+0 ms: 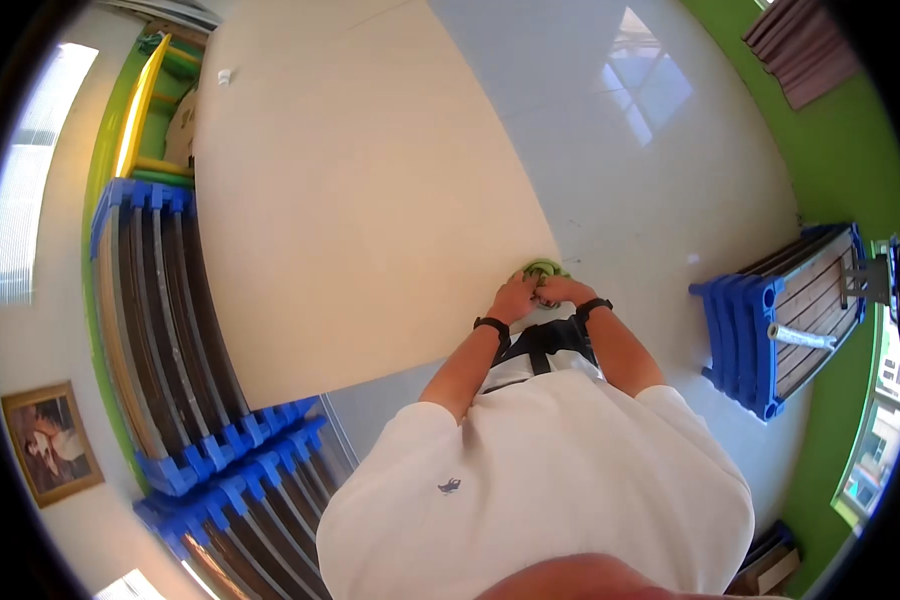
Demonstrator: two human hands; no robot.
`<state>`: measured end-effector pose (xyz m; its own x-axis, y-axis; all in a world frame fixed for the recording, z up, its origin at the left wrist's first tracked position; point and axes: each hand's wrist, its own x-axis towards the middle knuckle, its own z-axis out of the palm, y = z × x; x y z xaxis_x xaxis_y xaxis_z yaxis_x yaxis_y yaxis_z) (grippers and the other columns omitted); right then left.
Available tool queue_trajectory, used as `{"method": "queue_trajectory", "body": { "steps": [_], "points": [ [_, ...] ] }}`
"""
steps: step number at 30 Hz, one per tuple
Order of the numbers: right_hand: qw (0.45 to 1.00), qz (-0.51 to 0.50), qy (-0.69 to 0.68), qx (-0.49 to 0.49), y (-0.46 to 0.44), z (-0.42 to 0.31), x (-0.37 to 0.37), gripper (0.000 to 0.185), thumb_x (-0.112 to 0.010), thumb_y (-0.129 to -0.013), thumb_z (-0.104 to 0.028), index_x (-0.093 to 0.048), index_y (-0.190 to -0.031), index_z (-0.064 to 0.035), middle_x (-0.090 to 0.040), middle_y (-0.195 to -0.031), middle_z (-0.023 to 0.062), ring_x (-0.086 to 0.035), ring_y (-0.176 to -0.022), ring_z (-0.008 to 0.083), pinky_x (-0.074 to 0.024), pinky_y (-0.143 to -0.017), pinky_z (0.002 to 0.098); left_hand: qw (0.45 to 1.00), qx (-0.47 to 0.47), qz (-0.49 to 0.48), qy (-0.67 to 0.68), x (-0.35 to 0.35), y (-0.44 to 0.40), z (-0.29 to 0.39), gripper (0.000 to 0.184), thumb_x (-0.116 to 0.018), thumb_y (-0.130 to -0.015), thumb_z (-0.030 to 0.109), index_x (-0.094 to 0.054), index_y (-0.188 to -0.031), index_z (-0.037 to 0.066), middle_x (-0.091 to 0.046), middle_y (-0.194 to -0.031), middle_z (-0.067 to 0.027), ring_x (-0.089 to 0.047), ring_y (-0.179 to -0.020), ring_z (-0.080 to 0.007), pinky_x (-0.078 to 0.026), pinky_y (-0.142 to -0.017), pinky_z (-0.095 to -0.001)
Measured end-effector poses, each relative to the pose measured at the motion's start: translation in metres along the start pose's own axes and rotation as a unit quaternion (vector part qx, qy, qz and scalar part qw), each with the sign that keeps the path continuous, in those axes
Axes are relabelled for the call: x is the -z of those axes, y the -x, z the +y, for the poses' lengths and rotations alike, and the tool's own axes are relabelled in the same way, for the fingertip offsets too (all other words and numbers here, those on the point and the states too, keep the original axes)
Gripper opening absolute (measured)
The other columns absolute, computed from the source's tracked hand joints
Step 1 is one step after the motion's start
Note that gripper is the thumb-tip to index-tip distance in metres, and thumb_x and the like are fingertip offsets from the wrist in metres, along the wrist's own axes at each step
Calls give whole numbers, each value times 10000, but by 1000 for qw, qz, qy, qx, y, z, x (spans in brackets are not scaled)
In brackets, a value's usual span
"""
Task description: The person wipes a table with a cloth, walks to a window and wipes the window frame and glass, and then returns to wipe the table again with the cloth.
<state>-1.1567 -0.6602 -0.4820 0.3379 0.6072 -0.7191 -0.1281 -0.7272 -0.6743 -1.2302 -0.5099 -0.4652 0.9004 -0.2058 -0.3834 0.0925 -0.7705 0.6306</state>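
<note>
Close in front of my waist, both hands come together at a green bundle (546,267), rounded and folded or coiled. It could be cloth, but its kind is too small to tell. My left hand (513,299) is closed on its left side, with a dark band at the wrist. My right hand (565,291) grips it from the right, fingers bent inward, also with a dark wristband. The hands nearly touch, and their fingertips are partly hidden. Beneath and beside them lies the corner of a large beige board or tabletop (360,200).
Stacks of blue-ended cots (175,330) stand along the left wall, with a yellow frame (142,110) beyond. Another blue-ended stack (760,320) is at the right, with a pale roll on it. A small white object (224,76) sits on the beige surface's far left. Shiny grey floor (660,190) extends right.
</note>
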Motion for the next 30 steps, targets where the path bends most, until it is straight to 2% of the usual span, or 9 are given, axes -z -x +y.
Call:
{"method": "queue_trajectory", "body": {
  "steps": [5, 7, 9, 11, 15, 19, 26, 28, 30],
  "points": [
    [993, 111, 3, 25, 5, -11, -42, 260, -530, -811, -288, -637, -815, -51, -602, -641, 105, -553, -574, 213, -448, -567, 358, 978, -51, 118, -162, 38, 43, -67, 523, -591, -758, 131, -515, -1274, 171, -462, -1199, -208, -472, -1095, -361, -453, -886, -431],
    [978, 201, -41, 37, 8, -24, -54, 243, -569, -804, -287, -631, -877, -64, -635, -731, 115, -597, -671, 250, -464, -618, 373, 974, -67, 170, -137, 57, 63, -115, 498, -572, -752, 74, -531, -1242, 154, -447, -1232, -224, -477, -1090, -369, -450, -893, -440],
    [969, 238, -50, 44, 2, -37, -66, 245, -589, -801, -287, -629, -908, -70, -652, -776, 120, -620, -719, 268, -472, -644, 380, 975, 27, 203, -89, 82, 89, -158, 335, -553, -764, 59, -565, -1099, 69, -428, -1275, -231, -465, -1110, -383, -438, -917, -445],
    [916, 384, -115, 19, -5, -43, -84, 267, -618, -775, -284, -602, -900, -49, -656, -809, 127, -620, -751, 300, -482, -677, 406, 959, 72, 251, -110, 115, 124, -201, 258, -573, -770, 145, -569, -989, 9, -475, -1204, -238, -504, -1041, -381, -450, -877, -440],
    [939, 342, 9, -41, -15, -38, -120, 354, -659, -741, -292, -545, -937, -21, -633, -854, 160, -605, -795, 325, -483, -722, 422, 921, 323, 183, -122, 173, 201, -252, 601, -512, -844, 514, -622, -1063, -35, -373, -1364, -276, -425, -1211, -389, -383, -991, -428],
    [947, 305, 100, -19, -14, -42, -122, 469, -702, -706, -306, -470, -979, -3, -558, -973, 204, -565, -907, 357, -464, -795, 420, 873, 467, 120, -72, 164, 282, -328, 676, -528, -834, 542, -559, -1165, -46, -284, -1389, -336, -236, -1324, -448, -282, -1058, -492],
    [967, 232, 82, -64, -28, -33, -113, 544, -745, -675, -273, -438, -1030, 2, -513, -1063, 224, -537, -985, 362, -450, -847, 406, 869, 445, 209, -48, 109, 267, -363, 661, -524, -868, 410, -369, -1283, -81, -91, -1403, -413, -155, -1322, -519, -213, -1070, -540],
    [963, 243, 94, -67, -38, -24, -115, 550, -752, -674, -290, -436, -1013, 6, -524, -1031, 216, -536, -972, 339, -449, -829, 395, 901, 331, 241, -140, 94, 232, -344, 582, -530, -860, 353, -414, -1207, -100, -94, -1404, -415, -154, -1318, -531, -205, -1059, -570],
    [959, 251, 111, -72, -45, -18, -114, 557, -758, -673, -307, -435, -996, 11, -535, -1000, 208, -534, -958, 315, -448, -810, 385, 949, 226, 167, -139, 105, 208, -276, 534, -551, -840, 331, -454, -1160, -84, -81, -1402, -423, -130, -1319, -545, -185, -1055, -593]
  ]
}}
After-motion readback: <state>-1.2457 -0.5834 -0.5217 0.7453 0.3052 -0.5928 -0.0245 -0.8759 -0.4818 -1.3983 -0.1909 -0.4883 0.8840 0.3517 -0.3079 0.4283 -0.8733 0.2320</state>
